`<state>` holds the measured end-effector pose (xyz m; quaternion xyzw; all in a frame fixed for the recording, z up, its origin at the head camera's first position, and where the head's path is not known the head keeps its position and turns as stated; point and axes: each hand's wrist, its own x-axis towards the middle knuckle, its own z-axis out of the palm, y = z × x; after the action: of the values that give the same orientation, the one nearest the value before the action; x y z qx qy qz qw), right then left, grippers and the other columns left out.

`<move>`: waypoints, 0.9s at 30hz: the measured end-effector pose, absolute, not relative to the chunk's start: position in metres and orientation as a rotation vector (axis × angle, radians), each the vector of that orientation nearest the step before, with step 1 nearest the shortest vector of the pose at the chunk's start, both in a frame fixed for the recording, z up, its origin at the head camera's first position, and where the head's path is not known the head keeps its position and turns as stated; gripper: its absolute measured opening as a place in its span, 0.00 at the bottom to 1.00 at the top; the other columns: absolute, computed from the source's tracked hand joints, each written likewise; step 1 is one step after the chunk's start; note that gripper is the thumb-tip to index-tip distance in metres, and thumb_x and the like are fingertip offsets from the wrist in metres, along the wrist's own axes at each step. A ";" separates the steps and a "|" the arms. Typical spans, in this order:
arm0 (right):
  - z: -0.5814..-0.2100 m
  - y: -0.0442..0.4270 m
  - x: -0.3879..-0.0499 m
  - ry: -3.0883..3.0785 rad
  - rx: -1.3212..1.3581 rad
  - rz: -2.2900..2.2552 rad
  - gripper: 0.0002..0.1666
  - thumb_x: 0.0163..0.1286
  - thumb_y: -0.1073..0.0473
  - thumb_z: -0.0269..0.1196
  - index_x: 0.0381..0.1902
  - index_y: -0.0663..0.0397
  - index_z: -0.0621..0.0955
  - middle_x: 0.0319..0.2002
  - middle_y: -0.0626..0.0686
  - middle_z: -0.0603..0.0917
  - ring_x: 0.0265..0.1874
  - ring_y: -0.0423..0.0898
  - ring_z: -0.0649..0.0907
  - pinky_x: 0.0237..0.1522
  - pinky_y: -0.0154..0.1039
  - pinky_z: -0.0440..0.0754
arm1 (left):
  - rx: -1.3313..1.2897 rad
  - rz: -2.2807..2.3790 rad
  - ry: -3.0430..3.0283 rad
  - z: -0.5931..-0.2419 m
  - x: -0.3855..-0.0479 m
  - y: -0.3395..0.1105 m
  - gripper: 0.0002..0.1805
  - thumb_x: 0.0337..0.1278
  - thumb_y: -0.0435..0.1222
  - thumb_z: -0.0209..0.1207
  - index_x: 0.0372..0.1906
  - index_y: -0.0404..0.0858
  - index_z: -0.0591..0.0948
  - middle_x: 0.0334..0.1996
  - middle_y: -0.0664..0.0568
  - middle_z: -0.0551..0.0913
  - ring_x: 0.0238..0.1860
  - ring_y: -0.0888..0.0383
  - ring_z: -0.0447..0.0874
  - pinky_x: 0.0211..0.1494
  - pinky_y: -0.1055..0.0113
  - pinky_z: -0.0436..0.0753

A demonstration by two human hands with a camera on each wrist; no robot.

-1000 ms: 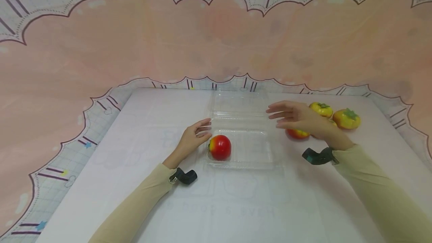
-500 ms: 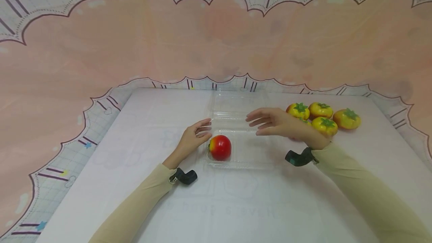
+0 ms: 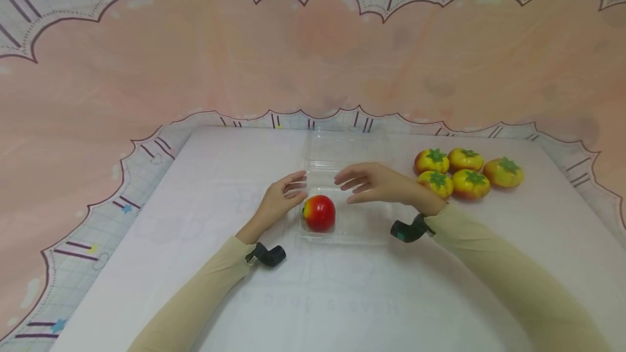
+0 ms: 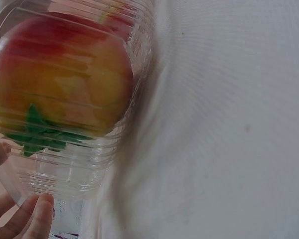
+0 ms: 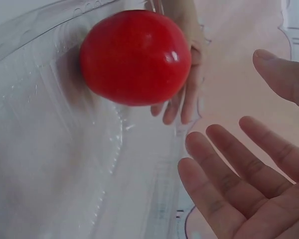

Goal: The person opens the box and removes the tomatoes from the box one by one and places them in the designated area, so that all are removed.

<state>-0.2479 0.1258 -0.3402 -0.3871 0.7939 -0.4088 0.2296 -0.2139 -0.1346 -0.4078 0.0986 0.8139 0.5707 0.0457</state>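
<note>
One red-and-yellow persimmon (image 3: 319,214) lies on its side in the front left of a clear plastic clamshell box (image 3: 367,221), its green leafy cap facing left. My left hand (image 3: 277,200) is at the box's left edge, fingers loosely bent; in the left wrist view its fingertips (image 4: 42,211) are at the clear rim, and whether they touch it is hard to tell. Over the box, right of the persimmon, hovers my right hand (image 3: 374,183), palm down with nothing in it. In the right wrist view its fingers (image 5: 229,184) are spread, apart from the persimmon.
Several more persimmons (image 3: 470,184) sit grouped on the white table (image 3: 235,297) to the right, caps up. The box's lid (image 3: 347,148) is folded back behind its base. A patterned peach cloth (image 3: 293,64) hangs beyond the table's far edge.
My right hand has moved left, from in front of the grouped persimmons to over the box, so more of the group shows. My left hand and the boxed persimmon stay put.
</note>
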 end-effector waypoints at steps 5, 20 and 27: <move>-0.343 0.113 -0.251 2.203 -1.011 -1.096 0.30 0.59 0.58 0.67 0.58 0.60 0.73 0.58 0.62 0.77 0.56 0.57 0.79 0.53 0.41 0.81 | 0.290 1.744 2.475 -0.407 -0.214 -0.134 0.31 0.58 0.30 0.58 0.66 0.33 0.65 0.64 0.38 0.70 0.63 0.43 0.71 0.62 0.55 0.73; -0.350 0.085 -0.255 2.204 -0.856 -1.039 0.30 0.56 0.61 0.68 0.57 0.63 0.75 0.54 0.60 0.79 0.54 0.53 0.81 0.52 0.42 0.81 | 0.344 1.762 2.472 -0.410 -0.215 -0.136 0.30 0.58 0.29 0.58 0.66 0.31 0.65 0.64 0.37 0.69 0.63 0.42 0.71 0.63 0.54 0.73; -0.352 0.075 -0.254 2.262 -0.822 -0.970 0.28 0.55 0.61 0.70 0.54 0.62 0.77 0.53 0.59 0.80 0.53 0.53 0.81 0.51 0.42 0.82 | 0.353 1.768 2.473 -0.410 -0.215 -0.136 0.30 0.58 0.30 0.58 0.66 0.31 0.65 0.64 0.37 0.70 0.63 0.42 0.71 0.63 0.54 0.73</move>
<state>-0.2538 0.0750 -0.3516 -0.3048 0.8394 -0.3600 0.2699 -0.2146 -0.1359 -0.4097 0.1151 0.8074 0.5772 0.0408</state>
